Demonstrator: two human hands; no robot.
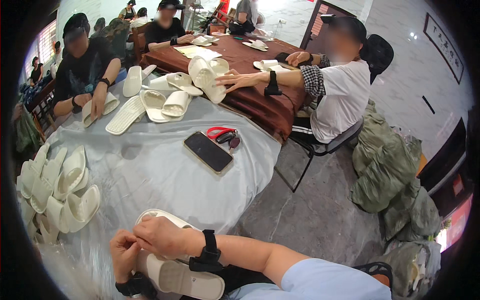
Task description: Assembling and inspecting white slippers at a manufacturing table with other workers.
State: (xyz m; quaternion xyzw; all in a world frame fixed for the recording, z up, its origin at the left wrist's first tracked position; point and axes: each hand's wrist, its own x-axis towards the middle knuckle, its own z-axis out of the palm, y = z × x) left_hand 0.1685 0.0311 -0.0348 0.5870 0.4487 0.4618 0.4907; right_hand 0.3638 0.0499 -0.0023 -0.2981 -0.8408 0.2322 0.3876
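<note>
At the near edge of the covered table, my left hand [124, 252] and my right hand [161, 236] meet, fingertips pinched together. Anything between them is too small or hidden to make out. Just below them a cream slipper [175, 277] lies with its strap beside my left fingers and its sole pointing right. A second cream slipper [170, 216] rests behind my right hand, which covers part of it. Both my wrists wear black bands.
A pile of cream slippers [55, 185] stands at the left. More slippers [150, 102] lie along the far side, before a co-worker. A phone [209, 151] and keys [227, 137] lie mid-table. Another person's hand [240, 80] reaches to slippers on the brown table [250, 107]. Sacks [385, 155] are at right.
</note>
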